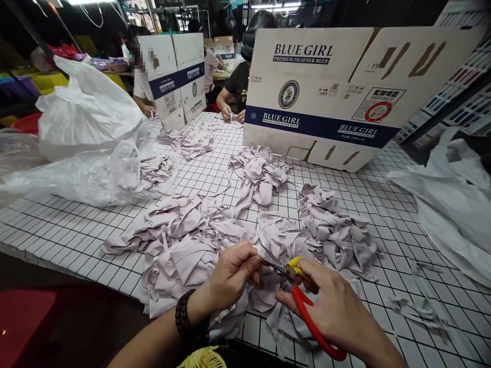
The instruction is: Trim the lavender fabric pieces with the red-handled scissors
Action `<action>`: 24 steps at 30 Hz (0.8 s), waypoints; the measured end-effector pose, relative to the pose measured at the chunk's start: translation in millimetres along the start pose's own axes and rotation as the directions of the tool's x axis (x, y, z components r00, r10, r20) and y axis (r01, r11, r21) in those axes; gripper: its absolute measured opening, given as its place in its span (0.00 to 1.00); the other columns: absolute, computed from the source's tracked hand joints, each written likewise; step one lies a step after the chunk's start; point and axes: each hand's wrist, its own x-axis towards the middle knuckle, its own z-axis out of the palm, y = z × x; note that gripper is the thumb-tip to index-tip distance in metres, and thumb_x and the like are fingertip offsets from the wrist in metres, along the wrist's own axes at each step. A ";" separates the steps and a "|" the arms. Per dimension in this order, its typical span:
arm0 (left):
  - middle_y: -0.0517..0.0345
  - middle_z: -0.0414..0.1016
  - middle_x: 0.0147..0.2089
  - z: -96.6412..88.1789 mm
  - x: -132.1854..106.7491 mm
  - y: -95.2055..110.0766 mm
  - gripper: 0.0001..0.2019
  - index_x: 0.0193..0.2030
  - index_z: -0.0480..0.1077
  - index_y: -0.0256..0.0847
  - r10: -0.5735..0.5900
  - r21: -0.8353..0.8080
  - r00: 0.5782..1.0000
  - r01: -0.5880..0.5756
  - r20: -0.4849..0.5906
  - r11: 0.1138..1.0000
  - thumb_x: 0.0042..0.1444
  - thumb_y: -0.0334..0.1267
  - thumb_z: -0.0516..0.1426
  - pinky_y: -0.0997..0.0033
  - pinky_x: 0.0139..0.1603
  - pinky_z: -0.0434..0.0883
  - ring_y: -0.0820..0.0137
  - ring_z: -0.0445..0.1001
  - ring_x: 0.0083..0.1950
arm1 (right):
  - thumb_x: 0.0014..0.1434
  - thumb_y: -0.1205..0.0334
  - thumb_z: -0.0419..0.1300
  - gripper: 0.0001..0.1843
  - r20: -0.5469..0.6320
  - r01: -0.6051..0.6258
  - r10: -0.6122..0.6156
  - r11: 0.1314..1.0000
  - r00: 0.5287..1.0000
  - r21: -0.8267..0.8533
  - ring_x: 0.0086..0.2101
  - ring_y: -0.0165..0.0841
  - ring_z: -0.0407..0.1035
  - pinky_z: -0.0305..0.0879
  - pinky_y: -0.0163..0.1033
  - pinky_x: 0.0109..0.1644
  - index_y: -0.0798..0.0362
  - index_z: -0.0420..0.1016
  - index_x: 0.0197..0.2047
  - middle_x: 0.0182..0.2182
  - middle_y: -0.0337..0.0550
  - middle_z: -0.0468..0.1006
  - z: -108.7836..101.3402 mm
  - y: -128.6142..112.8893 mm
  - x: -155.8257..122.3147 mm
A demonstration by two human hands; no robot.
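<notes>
Head view: right hand point(337, 312) closed on scissors point(303, 296), left hand point(230, 276) pinching a fabric strip point(268, 255).
Risk: blades sit beside left fingertips point(253, 259); a slipping strip could nick them.

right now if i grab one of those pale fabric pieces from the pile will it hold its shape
Probably not: the pale fabric pieces lie crumpled and draped, so likely floppy. They look thin, so probably light. Tangled strips may drag neighbours along across the gridded table.
</notes>
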 end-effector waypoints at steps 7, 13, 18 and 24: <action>0.59 0.67 0.26 -2.6 0.9 3.5 0.15 0.29 0.68 0.37 0.068 0.067 0.997 -0.071 0.048 0.995 0.67 0.35 0.50 0.75 0.35 0.64 0.74 0.67 0.30 | 0.53 0.49 0.63 0.15 0.017 0.010 -0.010 0.999 1.000 -0.030 0.27 0.33 0.65 0.61 0.38 0.30 0.48 0.63 0.29 0.28 0.36 0.71 0.6 -5.5 4.9; 0.60 0.68 0.27 -3.8 0.0 -1.4 0.13 0.31 0.69 0.37 0.071 0.039 0.996 -0.073 0.061 0.997 0.67 0.35 0.50 0.75 0.36 0.64 0.74 0.68 0.30 | 0.53 0.45 0.62 0.18 -0.002 0.025 -0.025 0.999 1.000 -0.034 0.28 0.33 0.66 0.61 0.38 0.30 0.49 0.63 0.28 0.28 0.37 0.72 -0.2 -10.9 7.3; 0.59 0.68 0.27 -4.5 -0.6 -3.8 0.14 0.30 0.69 0.37 0.063 0.018 0.996 -0.064 0.063 0.998 0.67 0.36 0.50 0.75 0.35 0.64 0.74 0.68 0.31 | 0.53 0.45 0.62 0.18 -0.018 0.043 -0.045 0.997 0.999 -0.060 0.27 0.33 0.65 0.60 0.37 0.29 0.49 0.62 0.28 0.27 0.37 0.71 0.9 -11.7 8.1; 0.59 0.68 0.27 -5.2 -0.7 -1.7 0.14 0.30 0.69 0.37 0.071 0.026 0.996 -0.073 0.056 0.997 0.67 0.36 0.50 0.75 0.35 0.64 0.74 0.67 0.31 | 0.55 0.42 0.60 0.20 -0.059 0.047 -0.054 0.992 0.997 -0.115 0.25 0.32 0.65 0.59 0.37 0.27 0.49 0.61 0.27 0.25 0.37 0.70 5.3 -11.8 6.2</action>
